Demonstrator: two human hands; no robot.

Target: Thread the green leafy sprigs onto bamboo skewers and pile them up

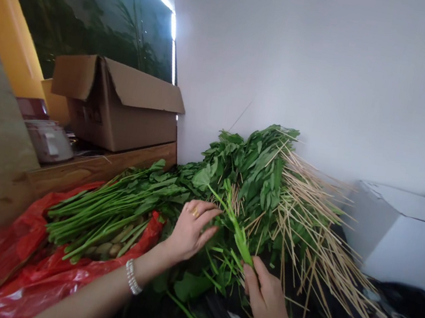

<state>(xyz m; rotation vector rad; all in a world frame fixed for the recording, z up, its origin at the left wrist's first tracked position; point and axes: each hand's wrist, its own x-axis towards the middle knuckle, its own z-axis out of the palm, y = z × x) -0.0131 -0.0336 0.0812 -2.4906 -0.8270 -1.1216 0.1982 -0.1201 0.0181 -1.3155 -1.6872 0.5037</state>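
My right hand [264, 298] is closed around the thick lower end of a green leafy vegetable stalk [239, 233]. The stalk slants up and to the left, and a single leaf [205, 176] shows at its far end. Beside the stalk's left side is my left hand [190, 231], with thumb and fingers apart and nothing visible between them. It wears a ring and a bead bracelet [133, 277]. Behind both hands rises a heap of leafy greens skewered on thin wooden sticks [263, 167]. Cut stems and loose leaves [191, 288] lie below the hands.
To the left, a red plastic bag [32, 264] holds a bundle of long green stems [106, 206]. An open cardboard box [133, 121] and a pot-like container [48, 140] rest on a wooden ledge. Bare stick ends [316, 241] fan out rightward, near a white box [410, 246].
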